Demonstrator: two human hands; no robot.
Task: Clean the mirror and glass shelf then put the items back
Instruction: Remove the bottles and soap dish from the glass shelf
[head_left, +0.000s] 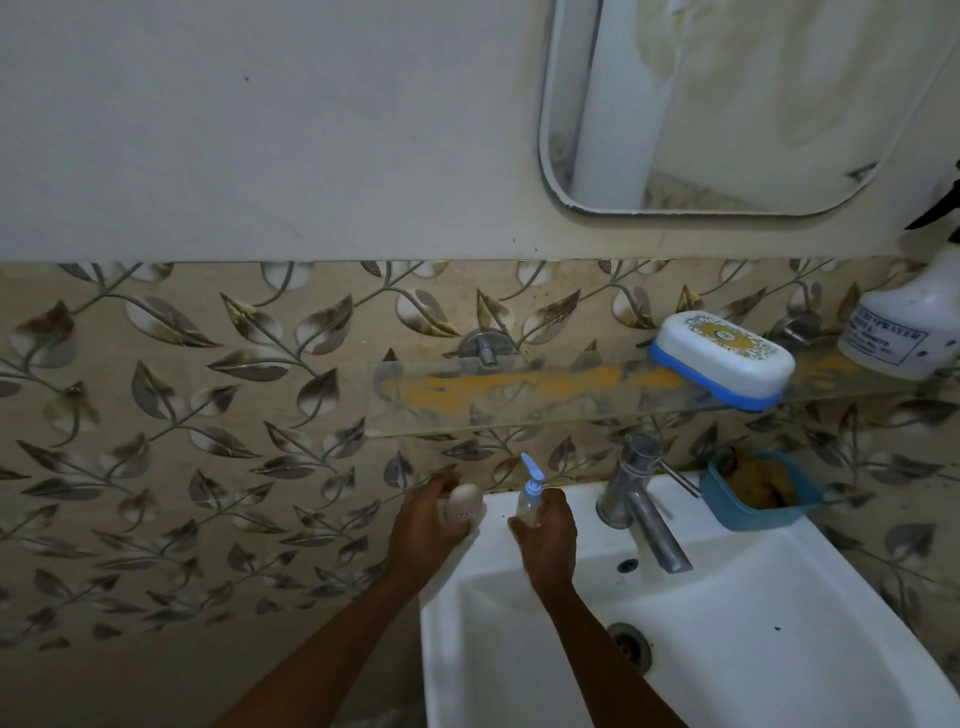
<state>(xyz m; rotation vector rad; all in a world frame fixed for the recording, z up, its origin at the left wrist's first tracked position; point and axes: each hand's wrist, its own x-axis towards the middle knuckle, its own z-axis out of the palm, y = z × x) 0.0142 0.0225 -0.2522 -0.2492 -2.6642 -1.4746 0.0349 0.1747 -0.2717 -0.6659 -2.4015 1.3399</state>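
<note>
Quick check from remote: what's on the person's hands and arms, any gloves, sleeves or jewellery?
Nothing worn that shows. The left hand and right hand are bare, with no gloves, and no rings or watch visible. Both forearms are bare to the bottom edge of the picture; no sleeve comes into view.

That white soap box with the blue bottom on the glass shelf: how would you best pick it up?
Take the soap box across its short width, fingers on the two long sides near the blue base, coming from the front and above. It lies flat and closed, the wall blocks the back, and the spray bottle crowds its right end.
</note>
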